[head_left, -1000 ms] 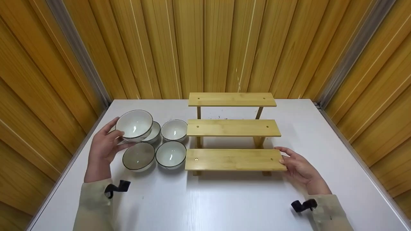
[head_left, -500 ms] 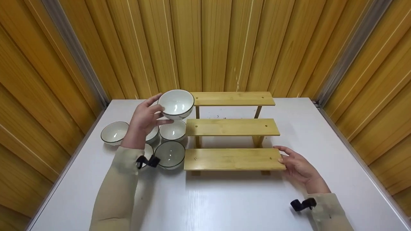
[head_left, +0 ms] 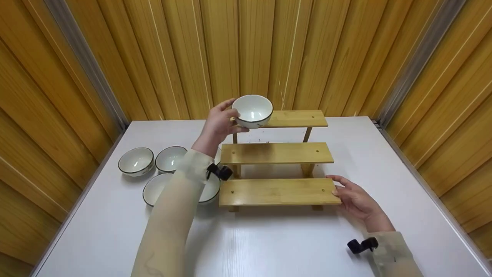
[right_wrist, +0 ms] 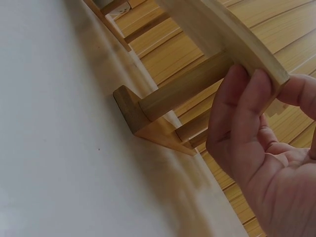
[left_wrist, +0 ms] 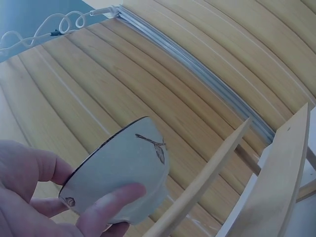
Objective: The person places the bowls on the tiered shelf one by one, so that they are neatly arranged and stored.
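Note:
My left hand point(head_left: 221, 122) grips a white bowl point(head_left: 253, 109) with a dark rim by its left side, thumb near the rim and fingers round the outside. In the head view the bowl appears in front of the top shelf's left part; the left wrist view shows it raised above the boards, with a brown leaf pattern on its side. My right hand point(head_left: 357, 198) pinches the right end of the lowest board of a three-step wooden rack point(head_left: 276, 192). In the right wrist view its fingers point(right_wrist: 249, 106) lie under that board.
Several similar bowls stand on the white table point(head_left: 276, 242) left of the rack, among them a far-left bowl point(head_left: 136, 161) and a bowl beside it point(head_left: 171, 158). My left forearm partly covers some. Wood-panelled walls point(head_left: 253, 50) close in the back and sides.
My left hand has carried the bowl up and to the right, from above the other bowls to the top shelf's left part. The right hand has kept its hold on the rack.

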Motion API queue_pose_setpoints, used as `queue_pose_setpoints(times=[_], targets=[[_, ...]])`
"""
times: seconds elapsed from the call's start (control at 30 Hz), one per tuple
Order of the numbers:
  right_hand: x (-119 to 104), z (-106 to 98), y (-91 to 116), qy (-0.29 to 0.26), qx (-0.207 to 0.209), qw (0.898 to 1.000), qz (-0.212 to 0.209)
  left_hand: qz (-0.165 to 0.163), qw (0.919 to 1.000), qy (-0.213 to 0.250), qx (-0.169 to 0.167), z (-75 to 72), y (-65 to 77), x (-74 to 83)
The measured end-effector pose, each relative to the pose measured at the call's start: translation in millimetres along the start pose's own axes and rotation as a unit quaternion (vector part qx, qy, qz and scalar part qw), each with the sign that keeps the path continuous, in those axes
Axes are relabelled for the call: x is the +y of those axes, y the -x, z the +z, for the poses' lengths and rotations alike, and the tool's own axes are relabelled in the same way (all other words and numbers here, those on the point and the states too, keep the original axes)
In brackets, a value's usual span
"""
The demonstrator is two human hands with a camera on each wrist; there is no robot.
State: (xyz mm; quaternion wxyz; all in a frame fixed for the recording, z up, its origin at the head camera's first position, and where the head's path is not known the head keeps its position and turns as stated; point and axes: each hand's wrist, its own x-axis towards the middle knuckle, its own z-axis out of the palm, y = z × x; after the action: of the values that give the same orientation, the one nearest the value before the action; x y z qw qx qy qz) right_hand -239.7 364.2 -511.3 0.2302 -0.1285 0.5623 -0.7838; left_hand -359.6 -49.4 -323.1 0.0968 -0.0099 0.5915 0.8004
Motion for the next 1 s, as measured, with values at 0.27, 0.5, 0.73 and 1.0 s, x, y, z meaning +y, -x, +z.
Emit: queue_pose_setpoints(times=[0.27,0.5,0.73,1.0], targets=[[2.3,-0.6,1.2,0.004,-0.011,1.0,-0.011,0.006,1.0,0.0,-0.001,45.6,-21.5,-22.5],[2.7,3.1,1.4,0.008,-0.002,1.0,-0.007,0.011,0.9999,0.009,-0.001,73.8,-33.1,-43.0],[3.9,4.9,-0.2,-0.003,-0.013,1.0,-0.01,0.03,0.9988,0.037,0.009,92.3,-40.6,-55.2],[3.7,6.4,-0.1,-0.001,0.002,1.0,0.001,0.036,0.998,0.044,0.027,103.8,-44.9,-58.7]])
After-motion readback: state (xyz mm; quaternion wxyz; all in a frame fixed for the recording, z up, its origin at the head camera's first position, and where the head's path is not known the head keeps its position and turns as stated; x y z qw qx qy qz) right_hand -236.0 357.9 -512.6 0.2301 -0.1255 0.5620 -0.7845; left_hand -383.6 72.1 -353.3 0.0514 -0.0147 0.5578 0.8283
